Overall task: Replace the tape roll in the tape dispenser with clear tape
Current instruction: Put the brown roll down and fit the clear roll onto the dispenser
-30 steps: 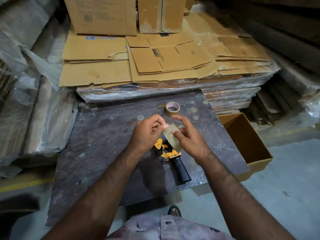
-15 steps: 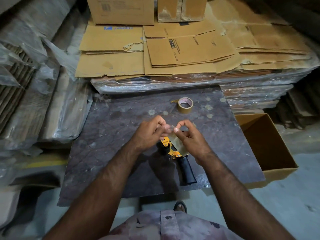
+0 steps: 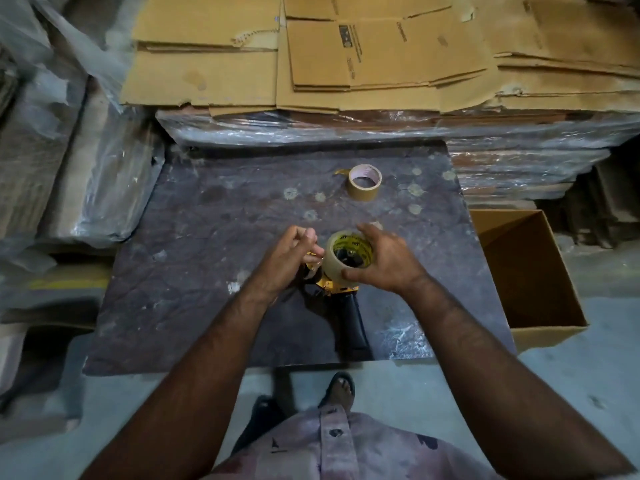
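Here, clear tape roll (image 3: 349,257) is sitting on the yellow tape dispenser (image 3: 337,292).
Right hand (image 3: 384,263) is clamping the roll's rim; left hand (image 3: 287,258) is pinching the tape end beside it. Brown tape roll (image 3: 364,182) is lying apart on the dark board (image 3: 194,237).

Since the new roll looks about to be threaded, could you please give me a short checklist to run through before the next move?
1. Clear tape roll sits on the tape dispenser: ok, though whether it is fully pressed home cannot be told.
2. Right hand steadies the roll, thumb and fingers around it: ok.
3. Left hand has pinched the free tape end: cannot tell, its fingertips are closed beside the roll but no strip is visible.
4. Old brown tape roll is out of the way: ok, it lies apart, farther back on the dark board.
5. Dispenser handle is free to take hold of: ok.
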`<control>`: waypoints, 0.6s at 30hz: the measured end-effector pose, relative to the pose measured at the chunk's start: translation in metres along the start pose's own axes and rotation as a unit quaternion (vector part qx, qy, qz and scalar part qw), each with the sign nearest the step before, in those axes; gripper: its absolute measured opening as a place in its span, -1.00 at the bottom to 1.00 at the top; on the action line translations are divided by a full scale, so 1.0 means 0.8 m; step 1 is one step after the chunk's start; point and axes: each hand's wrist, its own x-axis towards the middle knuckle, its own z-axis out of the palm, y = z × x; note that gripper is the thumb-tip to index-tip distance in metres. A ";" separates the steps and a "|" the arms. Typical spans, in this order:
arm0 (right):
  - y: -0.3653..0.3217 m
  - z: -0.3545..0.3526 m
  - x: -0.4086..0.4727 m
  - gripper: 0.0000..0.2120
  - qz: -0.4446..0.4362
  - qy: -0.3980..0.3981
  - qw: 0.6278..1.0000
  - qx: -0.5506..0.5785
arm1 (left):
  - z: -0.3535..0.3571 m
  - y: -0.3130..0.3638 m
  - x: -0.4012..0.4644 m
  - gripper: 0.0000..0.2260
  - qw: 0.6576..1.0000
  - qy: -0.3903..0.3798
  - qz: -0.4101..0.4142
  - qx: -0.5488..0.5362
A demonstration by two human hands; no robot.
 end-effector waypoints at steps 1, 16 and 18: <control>0.003 0.000 0.005 -0.04 -0.009 0.000 1.000 -0.008 | 0.004 -0.004 0.002 -0.62 1.000 0.002 -0.011 -0.009; 0.045 0.031 0.061 0.06 -0.028 -0.048 0.997 -0.053 | 0.041 -0.024 0.030 -0.52 0.963 -0.060 -0.048 0.259; 0.047 0.029 0.070 0.07 -0.021 -0.061 0.996 -0.054 | 0.039 -0.027 0.032 -0.47 0.958 -0.061 -0.053 0.275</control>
